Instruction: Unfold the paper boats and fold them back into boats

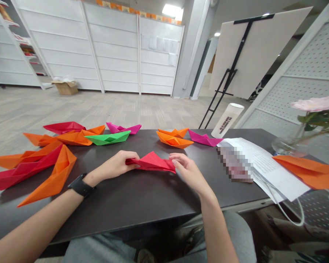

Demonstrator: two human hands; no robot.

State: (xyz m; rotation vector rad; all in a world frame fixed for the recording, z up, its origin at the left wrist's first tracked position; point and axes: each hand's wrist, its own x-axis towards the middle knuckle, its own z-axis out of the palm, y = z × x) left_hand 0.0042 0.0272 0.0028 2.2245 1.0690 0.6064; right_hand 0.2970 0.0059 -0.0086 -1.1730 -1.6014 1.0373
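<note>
A red folded paper boat (153,162) is held between my two hands, just above the dark table (142,197). My left hand (123,162) pinches its left end, thumb in front and fingers behind. At the right end, my right hand (185,166) has its thumb and fingers closed around the tip. The boat's middle rises to a low peak. Behind it sit a green paper boat (109,138), a magenta one (204,138) and an orange one (174,140).
Several orange and red paper boats (50,175) crowd the table's left side. To the right lie printed sheets (268,171), a blurred-out object (235,164), a white cable (285,219) and an orange folded paper (307,171). A white cylinder (227,120) and a flower vase (287,144) stand behind.
</note>
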